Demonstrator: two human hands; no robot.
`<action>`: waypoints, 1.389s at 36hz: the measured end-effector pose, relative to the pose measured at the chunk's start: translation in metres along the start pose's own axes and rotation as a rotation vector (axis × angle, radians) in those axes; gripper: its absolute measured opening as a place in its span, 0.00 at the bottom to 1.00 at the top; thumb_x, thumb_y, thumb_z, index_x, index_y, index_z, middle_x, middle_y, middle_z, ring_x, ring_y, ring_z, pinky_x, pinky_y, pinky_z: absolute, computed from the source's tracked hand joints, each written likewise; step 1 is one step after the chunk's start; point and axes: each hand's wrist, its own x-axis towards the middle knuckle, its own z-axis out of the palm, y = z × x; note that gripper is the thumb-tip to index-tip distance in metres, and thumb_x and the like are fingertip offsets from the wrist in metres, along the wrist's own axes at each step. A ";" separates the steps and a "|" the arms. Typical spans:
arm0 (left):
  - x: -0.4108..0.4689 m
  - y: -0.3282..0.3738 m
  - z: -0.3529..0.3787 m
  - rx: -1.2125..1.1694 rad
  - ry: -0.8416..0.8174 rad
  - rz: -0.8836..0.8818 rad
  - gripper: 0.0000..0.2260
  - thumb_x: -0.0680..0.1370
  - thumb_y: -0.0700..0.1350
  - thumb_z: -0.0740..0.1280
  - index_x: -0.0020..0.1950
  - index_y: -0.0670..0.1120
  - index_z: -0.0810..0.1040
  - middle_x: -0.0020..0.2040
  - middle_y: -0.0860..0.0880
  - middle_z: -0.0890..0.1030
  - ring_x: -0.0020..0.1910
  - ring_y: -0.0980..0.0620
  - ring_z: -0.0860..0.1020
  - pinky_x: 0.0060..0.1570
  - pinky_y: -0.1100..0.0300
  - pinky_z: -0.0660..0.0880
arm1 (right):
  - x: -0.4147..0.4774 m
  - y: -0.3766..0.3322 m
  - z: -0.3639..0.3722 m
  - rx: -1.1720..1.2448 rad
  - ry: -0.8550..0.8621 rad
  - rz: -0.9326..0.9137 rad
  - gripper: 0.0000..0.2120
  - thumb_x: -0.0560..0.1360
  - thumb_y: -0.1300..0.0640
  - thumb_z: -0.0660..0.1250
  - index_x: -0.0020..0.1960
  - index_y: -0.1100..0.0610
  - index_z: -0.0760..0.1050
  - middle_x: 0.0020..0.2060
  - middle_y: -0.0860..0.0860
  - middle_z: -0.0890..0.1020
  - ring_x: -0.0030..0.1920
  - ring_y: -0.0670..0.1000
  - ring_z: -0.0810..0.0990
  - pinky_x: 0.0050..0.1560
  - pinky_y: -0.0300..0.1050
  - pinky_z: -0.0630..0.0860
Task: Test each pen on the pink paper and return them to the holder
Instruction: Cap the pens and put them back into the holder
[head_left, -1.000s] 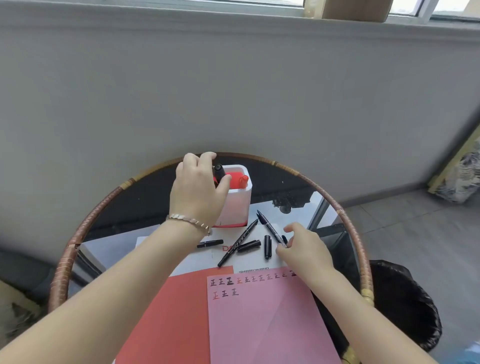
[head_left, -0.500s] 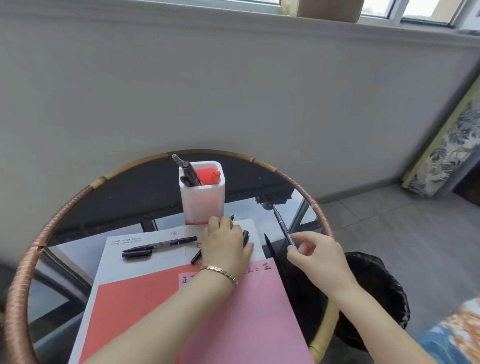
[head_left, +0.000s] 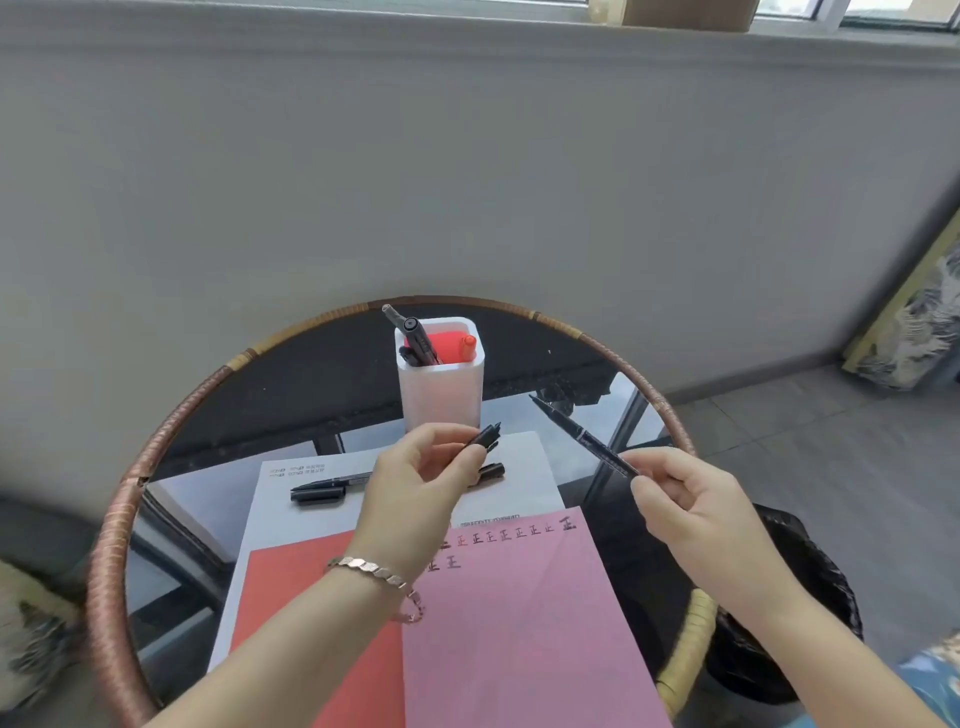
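Black uncapped pen (head_left: 584, 439), slender with its tip raised, pinched in the right hand (head_left: 685, 506). Left hand (head_left: 421, 493) pinches its black cap (head_left: 483, 435) above the pink paper (head_left: 519, 613), which bears rows of small marks.

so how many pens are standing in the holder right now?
3 visible in the white holder: two black pens leaning at its left side, one red pen at the right. More may sit lower down, hidden by the wall.
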 end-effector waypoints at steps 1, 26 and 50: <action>-0.002 -0.001 -0.003 -0.003 -0.006 -0.003 0.06 0.75 0.40 0.67 0.44 0.52 0.79 0.41 0.53 0.83 0.34 0.65 0.79 0.28 0.76 0.70 | -0.001 -0.002 0.001 -0.005 -0.006 -0.014 0.10 0.75 0.64 0.62 0.49 0.51 0.76 0.36 0.41 0.77 0.36 0.32 0.76 0.37 0.24 0.71; -0.015 0.007 -0.023 0.068 -0.094 0.101 0.10 0.74 0.39 0.68 0.43 0.56 0.79 0.44 0.53 0.82 0.42 0.52 0.79 0.40 0.65 0.76 | -0.010 -0.023 0.006 -0.166 -0.103 -0.232 0.10 0.68 0.57 0.60 0.41 0.45 0.77 0.40 0.43 0.78 0.38 0.42 0.76 0.36 0.26 0.69; -0.032 0.007 -0.019 0.239 -0.306 0.350 0.04 0.72 0.48 0.64 0.42 0.58 0.75 0.40 0.62 0.79 0.37 0.62 0.76 0.37 0.73 0.69 | -0.018 -0.039 0.013 -0.019 -0.141 -0.288 0.10 0.63 0.43 0.66 0.38 0.45 0.82 0.33 0.40 0.83 0.38 0.42 0.82 0.39 0.30 0.74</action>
